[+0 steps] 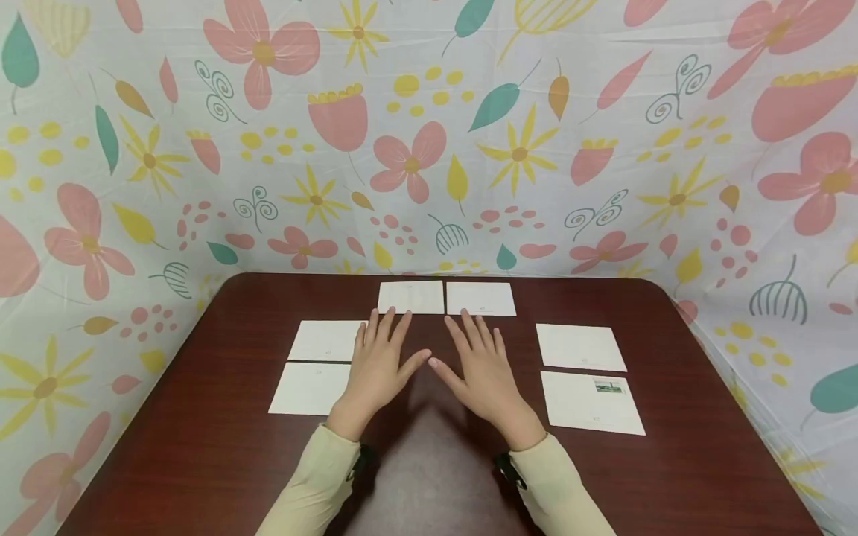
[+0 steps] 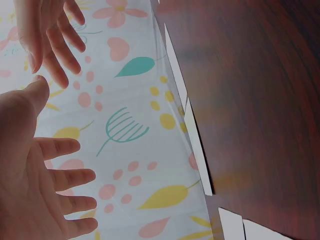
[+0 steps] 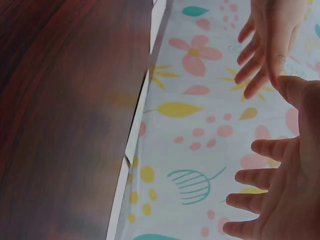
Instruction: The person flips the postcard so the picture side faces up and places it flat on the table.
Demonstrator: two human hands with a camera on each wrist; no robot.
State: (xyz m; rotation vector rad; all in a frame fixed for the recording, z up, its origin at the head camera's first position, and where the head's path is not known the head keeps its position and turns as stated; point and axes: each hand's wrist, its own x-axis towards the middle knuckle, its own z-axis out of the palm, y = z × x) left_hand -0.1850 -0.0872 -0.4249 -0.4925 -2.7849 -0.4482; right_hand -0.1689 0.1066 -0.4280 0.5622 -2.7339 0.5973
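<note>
My left hand (image 1: 377,366) and right hand (image 1: 484,370) are held out over the middle of the table, fingers spread and straight, thumb tips close together. Neither holds anything. White cards lie in pairs around them. The left hand partly covers the right edges of an upper left card (image 1: 325,341) and a lower left card (image 1: 307,388). Just past the fingertips are two far cards, one on the left (image 1: 411,296) and one on the right (image 1: 481,298). Right of the right hand lie an upper right card (image 1: 582,347) and a lower right card (image 1: 583,406) with a green printed stamp (image 1: 608,386).
The dark reddish-brown table (image 1: 429,491) has rounded far corners. A white cloth (image 1: 429,104) printed with flowers and leaves hangs behind it and along both sides. Dark bands show at both sleeve cuffs.
</note>
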